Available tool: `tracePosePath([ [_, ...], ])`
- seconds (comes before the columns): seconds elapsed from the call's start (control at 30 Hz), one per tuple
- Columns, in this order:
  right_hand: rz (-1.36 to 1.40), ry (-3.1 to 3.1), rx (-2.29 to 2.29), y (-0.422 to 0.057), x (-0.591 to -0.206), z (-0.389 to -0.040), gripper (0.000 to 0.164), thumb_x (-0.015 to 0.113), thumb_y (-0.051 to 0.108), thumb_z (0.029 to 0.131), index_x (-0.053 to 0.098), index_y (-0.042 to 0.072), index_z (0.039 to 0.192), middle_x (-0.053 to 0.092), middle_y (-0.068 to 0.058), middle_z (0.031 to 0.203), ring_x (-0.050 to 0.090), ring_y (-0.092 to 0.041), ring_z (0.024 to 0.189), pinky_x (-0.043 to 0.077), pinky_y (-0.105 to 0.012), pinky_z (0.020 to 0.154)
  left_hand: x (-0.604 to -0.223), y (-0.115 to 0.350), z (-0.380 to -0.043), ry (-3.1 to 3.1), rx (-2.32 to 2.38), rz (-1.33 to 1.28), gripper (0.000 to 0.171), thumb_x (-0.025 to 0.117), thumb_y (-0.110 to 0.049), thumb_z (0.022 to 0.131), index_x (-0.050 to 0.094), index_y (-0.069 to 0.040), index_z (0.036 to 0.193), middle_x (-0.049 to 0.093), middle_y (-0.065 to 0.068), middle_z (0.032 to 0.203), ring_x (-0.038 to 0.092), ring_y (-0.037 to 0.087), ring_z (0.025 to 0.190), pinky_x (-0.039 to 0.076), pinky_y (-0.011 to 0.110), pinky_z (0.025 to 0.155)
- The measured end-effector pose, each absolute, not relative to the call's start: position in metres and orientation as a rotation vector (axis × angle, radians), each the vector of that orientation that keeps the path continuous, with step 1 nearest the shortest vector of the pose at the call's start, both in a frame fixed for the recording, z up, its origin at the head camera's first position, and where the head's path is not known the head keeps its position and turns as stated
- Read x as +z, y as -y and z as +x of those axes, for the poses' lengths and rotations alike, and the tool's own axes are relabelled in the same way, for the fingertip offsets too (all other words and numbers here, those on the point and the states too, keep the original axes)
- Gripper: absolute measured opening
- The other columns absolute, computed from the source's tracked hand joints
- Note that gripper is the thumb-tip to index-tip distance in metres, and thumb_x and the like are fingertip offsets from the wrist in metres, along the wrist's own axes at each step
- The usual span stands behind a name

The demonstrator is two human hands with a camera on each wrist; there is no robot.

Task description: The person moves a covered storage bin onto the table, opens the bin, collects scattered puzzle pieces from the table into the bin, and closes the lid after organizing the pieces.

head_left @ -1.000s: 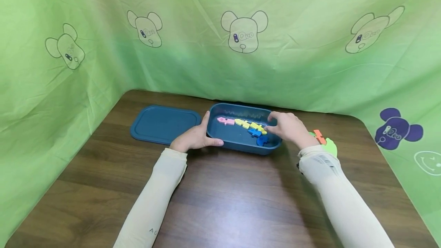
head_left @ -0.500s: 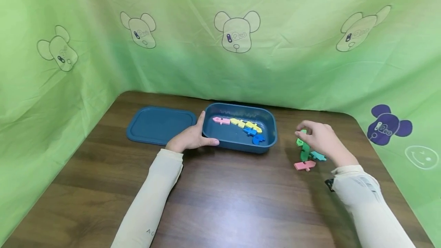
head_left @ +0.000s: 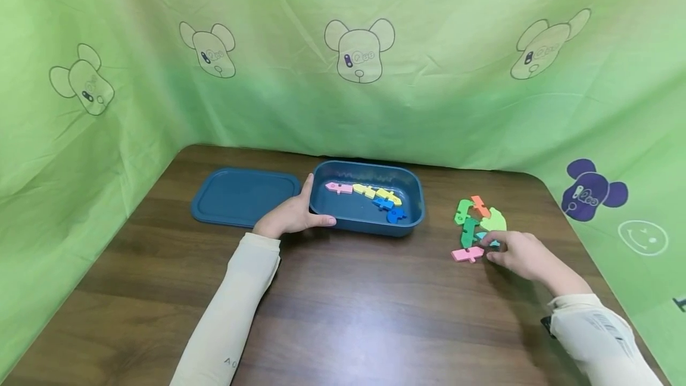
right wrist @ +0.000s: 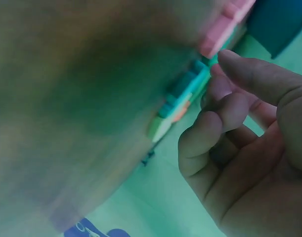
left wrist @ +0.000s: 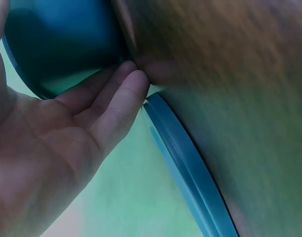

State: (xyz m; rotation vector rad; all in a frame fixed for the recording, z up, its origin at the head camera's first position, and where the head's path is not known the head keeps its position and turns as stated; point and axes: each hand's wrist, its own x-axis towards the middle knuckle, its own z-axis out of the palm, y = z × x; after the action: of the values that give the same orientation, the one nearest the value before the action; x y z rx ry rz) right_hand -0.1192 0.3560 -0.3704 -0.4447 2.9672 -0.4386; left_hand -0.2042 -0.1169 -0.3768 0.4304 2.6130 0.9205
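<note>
A dark blue rectangular box (head_left: 348, 214) stands on the table, holding pink, yellow and blue notched pieces. My left hand (head_left: 286, 214) rests against its left front corner, thumb along the front and straight fingers at the left end; in the left wrist view the fingertips touch its wall. To the right lies a cluster: a pink notched arrow-shaped piece (head_left: 467, 254), dark green piece (head_left: 468, 232), light green piece (head_left: 463, 211), orange piece (head_left: 480, 206), lime piece (head_left: 495, 220) and partly hidden turquoise piece (head_left: 489, 239). My right hand (head_left: 527, 255) hovers beside the pink and turquoise pieces, fingers loosely bent, nothing visibly held.
A dark blue lid (head_left: 243, 195) lies flat left of the box, near my left hand. The brown wooden table (head_left: 364, 308) is bounded at the back and sides by a green printed cloth (head_left: 278, 100).
My right hand has left the box's right end and moved right and toward me, down to the loose pieces. The left hand stays at the box. The whole view has shifted slightly.
</note>
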Motion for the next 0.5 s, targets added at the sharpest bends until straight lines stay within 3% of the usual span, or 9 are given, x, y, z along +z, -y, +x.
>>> tracePosePath([
  [0.2,-0.470,-2.991,-0.431,-0.351,-0.380,-0.114,0.025,0.078,0.015,0.085,0.069,0.010,0.108,0.049,0.005,0.067,0.047,-0.017,0.065,0.039,-0.038,0.060,-0.377,0.118,-0.205,-2.609,0.933,0.434,0.130,0.074,-0.065,0.082,-0.019,-0.018,0.160,0.053,0.028,0.141,0.062,0.032,0.113,0.049,0.045,0.095],
  [0.37,-0.477,-3.007,-0.407,-0.349,-0.383,-0.111,0.018,0.079,0.016,0.084,0.067,0.017,0.097,0.054,0.006,0.072,0.051,-0.020,0.068,0.042,-0.041,0.063,-0.377,0.118,-0.204,-2.607,0.918,0.430,0.130,0.074,-0.065,0.082,-0.019,-0.018,0.160,0.056,0.027,0.139,0.063,0.031,0.112,0.048,0.044,0.096],
  [0.5,-0.474,-2.999,-0.411,-0.346,-0.382,-0.108,0.016,0.079,0.017,0.086,0.063,0.019,0.090,0.051,0.007,0.070,0.048,-0.018,0.067,0.040,-0.038,0.061,-0.376,0.117,-0.204,-2.608,0.923,0.431,0.130,0.074,-0.065,0.083,-0.019,-0.018,0.160,0.053,0.027,0.141,0.062,0.032,0.115,0.048,0.045,0.097],
])
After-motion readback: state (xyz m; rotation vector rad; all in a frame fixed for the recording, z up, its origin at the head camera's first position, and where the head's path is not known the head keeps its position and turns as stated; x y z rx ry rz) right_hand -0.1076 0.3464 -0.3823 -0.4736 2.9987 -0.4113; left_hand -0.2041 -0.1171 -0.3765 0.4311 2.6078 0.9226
